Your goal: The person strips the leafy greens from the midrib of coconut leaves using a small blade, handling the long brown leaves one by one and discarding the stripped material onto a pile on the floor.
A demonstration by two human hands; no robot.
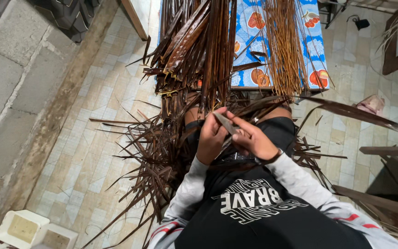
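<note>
Closest to me, my left hand (212, 137) is curled shut around a long, dark brown dried palm leaf strip (225, 122), gripping it just below where it rises toward the table. My right hand (253, 139) is closed too, thumb and fingers pinched on the same strip from the other side, so both hands meet over my lap. I cannot tell whether a small blade sits in the right hand; the fingers cover that spot.

Around my knees lies a loose heap of dark brown leaf scraps (150, 157), spread over the pale tiled floor (88, 138), which I judge to be a good amount of stripping done. Beyond it, a thick bundle of dark whole leaves (194, 46) hangs off the blue patterned tablecloth (254, 41), seemingly waiting. Beside that rests a sheaf of thin tan midrib sticks (284, 46), probably the finished lot.

The bundle tops are cut off by the frame, and my legs are buried under leaves.
</note>
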